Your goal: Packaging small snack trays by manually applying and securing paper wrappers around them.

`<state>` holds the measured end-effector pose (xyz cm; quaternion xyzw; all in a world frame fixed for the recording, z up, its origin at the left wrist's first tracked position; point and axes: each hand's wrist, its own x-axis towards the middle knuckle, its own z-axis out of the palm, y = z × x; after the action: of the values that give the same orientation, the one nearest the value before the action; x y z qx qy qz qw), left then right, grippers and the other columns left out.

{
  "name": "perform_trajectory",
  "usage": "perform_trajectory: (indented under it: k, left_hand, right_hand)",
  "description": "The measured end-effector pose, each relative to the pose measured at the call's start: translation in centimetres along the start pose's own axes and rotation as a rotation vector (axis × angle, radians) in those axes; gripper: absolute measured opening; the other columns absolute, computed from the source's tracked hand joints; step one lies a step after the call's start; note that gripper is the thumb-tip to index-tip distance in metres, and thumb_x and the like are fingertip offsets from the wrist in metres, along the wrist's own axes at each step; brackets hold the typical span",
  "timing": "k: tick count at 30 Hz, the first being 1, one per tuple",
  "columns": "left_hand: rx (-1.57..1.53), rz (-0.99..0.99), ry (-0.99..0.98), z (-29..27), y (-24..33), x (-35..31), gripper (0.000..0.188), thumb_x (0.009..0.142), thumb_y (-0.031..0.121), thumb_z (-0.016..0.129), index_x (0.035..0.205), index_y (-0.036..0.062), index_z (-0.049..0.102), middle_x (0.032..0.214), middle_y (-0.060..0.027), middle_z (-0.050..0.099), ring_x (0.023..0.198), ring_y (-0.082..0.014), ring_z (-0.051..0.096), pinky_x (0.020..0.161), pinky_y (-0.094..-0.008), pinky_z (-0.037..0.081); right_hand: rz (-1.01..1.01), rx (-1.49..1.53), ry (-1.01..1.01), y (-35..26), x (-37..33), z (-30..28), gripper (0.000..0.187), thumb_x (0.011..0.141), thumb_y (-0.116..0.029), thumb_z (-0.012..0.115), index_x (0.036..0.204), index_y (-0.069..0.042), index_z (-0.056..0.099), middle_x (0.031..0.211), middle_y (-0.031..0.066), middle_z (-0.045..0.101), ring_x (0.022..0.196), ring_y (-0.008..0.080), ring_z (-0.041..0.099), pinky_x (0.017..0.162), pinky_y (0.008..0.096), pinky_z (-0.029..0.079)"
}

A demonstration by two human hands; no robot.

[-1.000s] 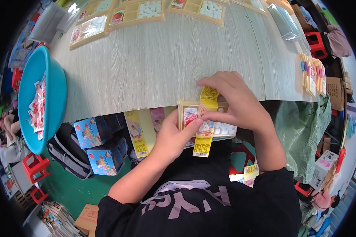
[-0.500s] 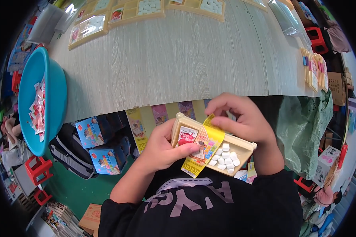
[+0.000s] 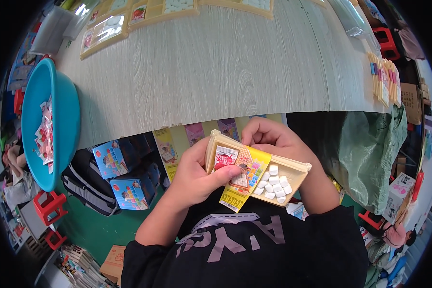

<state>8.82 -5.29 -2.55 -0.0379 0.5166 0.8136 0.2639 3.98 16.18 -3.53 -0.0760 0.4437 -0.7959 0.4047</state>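
Tray (image 3: 296, 174), clasped in left hand (image 3: 197, 174) (right hand (image 3: 282, 140)'s grip unclear), hangs near table edge (image 3: 177, 121), open tabletop (image 3: 201, 67) beyond.

a red stool (image 3: 49, 208) stands near a grey-and-black backpack (image 3: 88, 188).

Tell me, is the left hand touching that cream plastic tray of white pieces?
Touching: the head view shows the left hand gripping the cream plastic tray at its left end, thumb lying over the yellow printed sleeve.

Left hand (image 3: 189, 176) gripping cream tray (image 3: 296, 178) (tilted), yellow band (image 3: 260, 159) across.
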Motion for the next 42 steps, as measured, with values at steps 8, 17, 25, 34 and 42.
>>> perform_trajectory:
  k: [8, 17, 25, 34, 42]
  left_hand:
    - [0.123, -0.078, -0.031, 0.0, 1.2, -0.1, 0.037, 0.088, 0.016, 0.072, 0.115, -0.0047, 0.056, 0.103, -0.0101, 0.067, 0.093, -0.0123, 0.064, 0.081, -0.0275, 0.052]
    - [0.173, 0.014, 0.040, 1.1, 4.3, 1.3, 0.036, 0.091, 0.019, 0.068, 0.116, -0.0048, 0.056, 0.101, -0.0091, 0.066, 0.091, -0.0110, 0.062, 0.079, -0.0277, 0.051]
    - [0.357, 0.202, 0.159, 0.2, 6.4, 4.8, 0.052, 0.093, 0.017, 0.064, 0.132, -0.0025, 0.035, 0.092, -0.0111, 0.066, 0.075, -0.0144, 0.065, 0.064, -0.0278, 0.051]
    - [1.514, 0.385, 0.445, -0.7, 6.7, 8.7, 0.049, 0.092, 0.032, 0.060, 0.124, -0.0032, 0.048, 0.111, -0.0219, 0.060, 0.087, -0.0374, 0.066, 0.072, -0.0399, 0.053]
    - [1.631, 0.780, 0.256, -2.5, 7.2, 8.8, 0.058, 0.087, 0.032, 0.065, 0.133, 0.0034, 0.047, 0.134, -0.0194, 0.047, 0.122, -0.0375, 0.047, 0.103, -0.0456, 0.038]
  right_hand:
    - [-0.177, -0.407, 0.174, -2.6, -1.1, 0.0, 0.016, 0.089, 0.004, 0.059, 0.104, -0.001, 0.057, 0.094, 0.0049, 0.062, 0.083, 0.0093, 0.061, 0.070, 0.0241, 0.048]
    - [-0.739, -1.682, 0.175, -9.7, -0.4, 4.1, 0.040, 0.070, -0.003, 0.077, 0.107, -0.008, 0.064, 0.079, 0.0067, 0.062, 0.065, 0.0250, 0.055, 0.057, 0.0335, 0.043]
    - [-0.701, -1.601, 0.362, -10.6, 2.5, 2.5, 0.038, 0.077, -0.004, 0.074, 0.113, -0.009, 0.062, 0.093, 0.0078, 0.059, 0.072, 0.0206, 0.056, 0.062, 0.0299, 0.046]
    - [-0.538, -1.477, 0.392, -9.3, 7.0, -3.3, 0.030, 0.088, -0.008, 0.064, 0.118, -0.008, 0.059, 0.102, 0.0076, 0.059, 0.087, 0.0189, 0.060, 0.074, 0.0299, 0.052]
    - [-0.506, -1.376, 0.362, -9.8, 7.7, -3.6, 0.029, 0.089, -0.007, 0.063, 0.117, -0.007, 0.059, 0.095, 0.0059, 0.057, 0.081, 0.0146, 0.055, 0.076, 0.0281, 0.049]
